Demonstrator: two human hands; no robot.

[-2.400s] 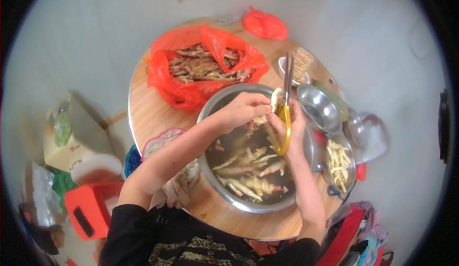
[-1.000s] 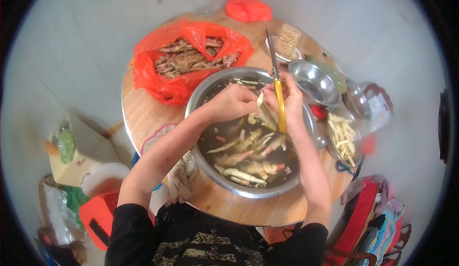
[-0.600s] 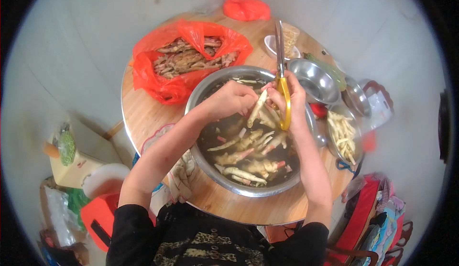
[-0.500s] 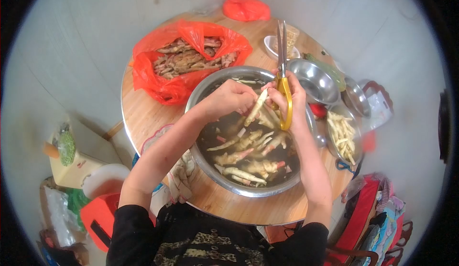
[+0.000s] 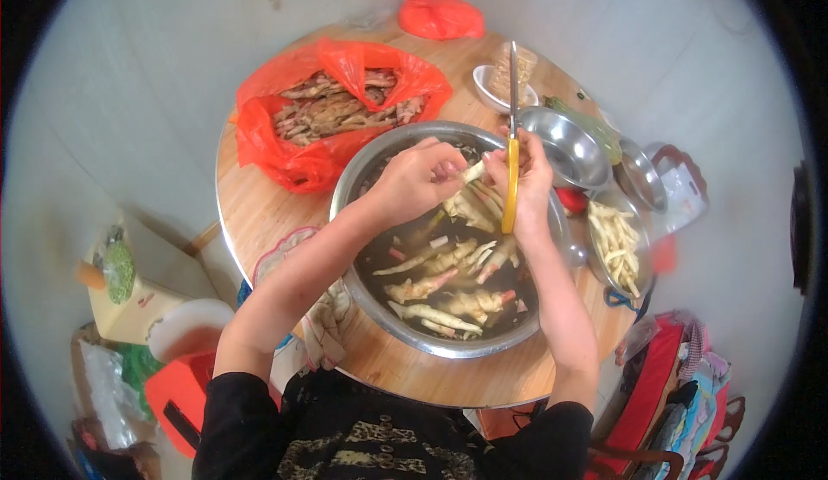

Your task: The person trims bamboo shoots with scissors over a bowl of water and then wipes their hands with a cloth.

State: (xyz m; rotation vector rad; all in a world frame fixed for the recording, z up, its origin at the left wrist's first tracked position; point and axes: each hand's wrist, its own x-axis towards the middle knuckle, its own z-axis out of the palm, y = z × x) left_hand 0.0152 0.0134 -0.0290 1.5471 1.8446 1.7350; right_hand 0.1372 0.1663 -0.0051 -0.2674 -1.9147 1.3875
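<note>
My left hand is closed on one end of a pale, finger-shaped ginger root above a big metal basin. My right hand grips yellow-handled scissors, blades pointing up and away from me. The thumb and fingertips of that same hand touch the root's other end. Murky water fills the basin, and several peeled-looking ginger pieces with pinkish stems lie in it.
A red plastic bag of brown, unwashed-looking roots stands behind the basin on the left. To the right are metal bowls and a container of pale cut pieces. A cloth lies at the table's near left edge.
My left hand has closed further over the root and turned, so less of the root shows. The scissors have rotated and now appear edge-on, still in my right hand.
</note>
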